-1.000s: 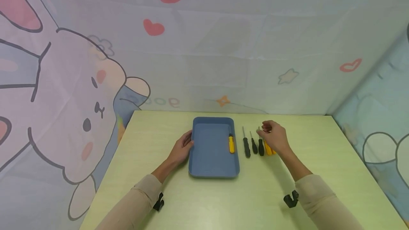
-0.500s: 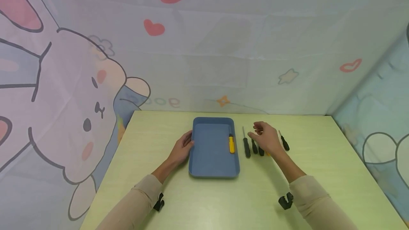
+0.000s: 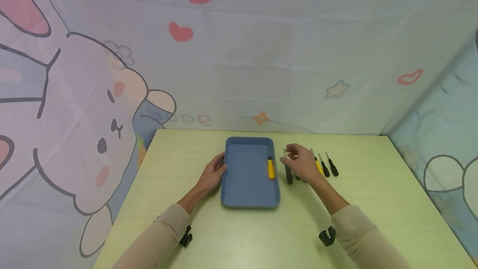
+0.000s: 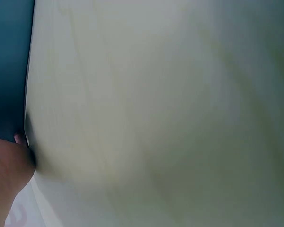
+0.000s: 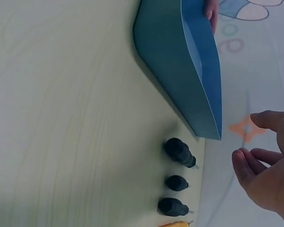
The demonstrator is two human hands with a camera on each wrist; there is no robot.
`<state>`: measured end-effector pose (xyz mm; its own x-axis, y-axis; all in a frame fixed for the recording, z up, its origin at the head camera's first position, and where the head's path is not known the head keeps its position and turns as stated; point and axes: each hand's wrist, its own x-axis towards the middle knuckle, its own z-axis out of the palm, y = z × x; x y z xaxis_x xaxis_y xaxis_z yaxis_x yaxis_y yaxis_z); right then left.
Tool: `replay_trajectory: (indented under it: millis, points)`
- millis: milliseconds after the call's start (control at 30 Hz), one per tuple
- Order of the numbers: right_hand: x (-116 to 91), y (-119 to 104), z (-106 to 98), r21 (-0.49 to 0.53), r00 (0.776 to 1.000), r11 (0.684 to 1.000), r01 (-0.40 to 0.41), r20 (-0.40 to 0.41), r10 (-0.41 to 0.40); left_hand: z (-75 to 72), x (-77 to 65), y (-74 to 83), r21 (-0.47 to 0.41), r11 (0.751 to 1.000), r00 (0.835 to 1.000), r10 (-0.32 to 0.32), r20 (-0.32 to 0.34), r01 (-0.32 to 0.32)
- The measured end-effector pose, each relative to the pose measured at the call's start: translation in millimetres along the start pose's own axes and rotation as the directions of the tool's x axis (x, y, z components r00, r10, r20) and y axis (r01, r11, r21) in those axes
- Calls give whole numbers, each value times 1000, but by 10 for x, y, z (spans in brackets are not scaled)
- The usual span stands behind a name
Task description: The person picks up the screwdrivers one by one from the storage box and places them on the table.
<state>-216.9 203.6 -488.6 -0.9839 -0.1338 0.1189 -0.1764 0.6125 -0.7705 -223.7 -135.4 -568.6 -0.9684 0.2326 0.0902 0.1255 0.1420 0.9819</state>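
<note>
My left hand (image 3: 212,173) holds the left side of a blue tray (image 3: 248,200), its thumb at the rim. Inside that tray, along the right wall, lies a yellow-handled screwdriver (image 3: 270,169). My right hand (image 3: 300,164) hovers over a row of screwdrivers to the tray's right, thumb and fingers apart with nothing between them. Partly under it is a large black-handled screwdriver (image 3: 289,175), also in the right wrist view with smaller black screwdrivers (image 5: 176,183) beside it. Past the hand lie a yellow screwdriver (image 3: 319,167) and two black ones, the outermost screwdriver (image 3: 333,167) slightly slanted.
The pale yellow-green table (image 3: 239,240) meets a printed cloth backdrop (image 3: 261,74) right behind the tray. Black clip-like mounts (image 3: 327,235) hang at both sleeve cuffs. The tray's raised wall (image 5: 170,66) stands between the screwdriver row and my left hand.
My right hand has moved left along the screwdriver row toward the tray, uncovering the yellow and black screwdrivers on the right. The left hand and tray have stayed in place.
</note>
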Motion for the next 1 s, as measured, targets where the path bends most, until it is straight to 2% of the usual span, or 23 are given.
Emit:
replay_trajectory:
  millis: [267, 733, 1000]
  points:
    - [22, -138, 152, 19, 999, 1000, 24, 33, -24, 4, -7, 7, -6, 1000, 1000, 4, -6, -4]
    - [33, -272, 362, -13, 997, 1000, 6, 78, -5, 5, -19, 29, -13, 1000, 1000, 8, -7, -8]
    - [74, -345, 488, -121, 996, 992, 41, 89, -30, 9, -29, 33, -9, 1000, 1000, 5, -11, -5]
